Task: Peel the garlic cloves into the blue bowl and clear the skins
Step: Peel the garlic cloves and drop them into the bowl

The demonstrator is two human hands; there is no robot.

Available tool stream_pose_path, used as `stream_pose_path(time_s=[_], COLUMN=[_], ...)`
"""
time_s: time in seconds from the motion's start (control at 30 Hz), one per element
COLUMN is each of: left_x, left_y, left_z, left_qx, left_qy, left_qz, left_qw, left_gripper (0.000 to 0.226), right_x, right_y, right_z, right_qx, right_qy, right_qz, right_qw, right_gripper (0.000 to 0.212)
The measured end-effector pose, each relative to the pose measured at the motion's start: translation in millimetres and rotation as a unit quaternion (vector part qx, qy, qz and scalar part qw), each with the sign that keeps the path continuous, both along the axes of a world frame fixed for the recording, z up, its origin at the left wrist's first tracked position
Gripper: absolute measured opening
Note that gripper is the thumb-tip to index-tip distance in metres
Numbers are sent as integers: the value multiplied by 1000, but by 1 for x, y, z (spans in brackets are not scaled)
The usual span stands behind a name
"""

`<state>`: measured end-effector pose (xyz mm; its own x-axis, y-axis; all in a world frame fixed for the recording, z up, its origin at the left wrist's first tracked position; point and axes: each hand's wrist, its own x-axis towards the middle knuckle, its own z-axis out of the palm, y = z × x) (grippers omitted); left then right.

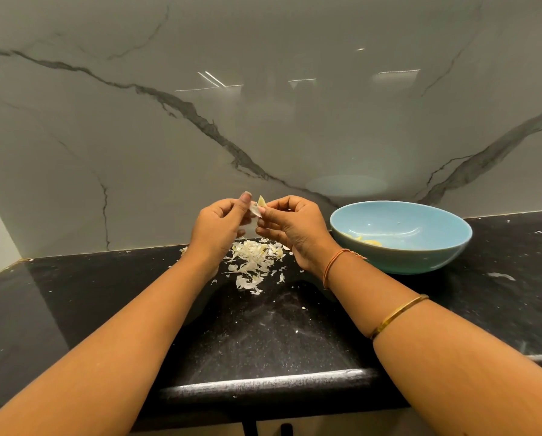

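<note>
pinching clove, skins beneath, blue bowl right

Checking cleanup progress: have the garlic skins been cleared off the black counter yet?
No: a loose pile of garlic skins lies on the black counter, left of the blue bowl.

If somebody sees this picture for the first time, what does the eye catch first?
The left hand and the right hand meet at the centre, pinching a pale garlic clove. Below them, white papery skins litter the black speckled countertop; a light blue bowl stands to their right.
</note>
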<state>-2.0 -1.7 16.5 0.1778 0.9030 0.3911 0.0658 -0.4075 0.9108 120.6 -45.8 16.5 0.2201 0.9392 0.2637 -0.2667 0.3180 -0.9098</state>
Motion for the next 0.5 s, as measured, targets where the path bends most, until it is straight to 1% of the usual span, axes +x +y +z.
stream_pose_path(time_s=[0.1, 0.2, 0.33, 0.43, 0.5], left_x=[1, 0, -3, -5, -5], left_y=[-2, -3, -3, -2, -1], left_z=[0, 2, 6, 7, 7], left_qx=[-65, -112, -150, -171, -174], left_qy=[-59, -119, -165, -190, -189], left_qz=[-63, -89, -91, -74, -72], left_qw=[994, 983, 971, 964, 964], left_gripper=[13, 7, 5, 8, 9], right_x=[-1, -1, -2, -4, -3], right_y=[-1, 0, -1, -1, 0], right_z=[0, -2, 2, 5, 6], right_qx=[0, 5, 3, -14, -21], right_qy=[-31, -49, -23, -7, -5], right_qz=[-1, 3, 41, 39, 13], right_qw=[1000, 999, 999, 999, 1000], right_gripper=[8, 9, 2, 13, 13])
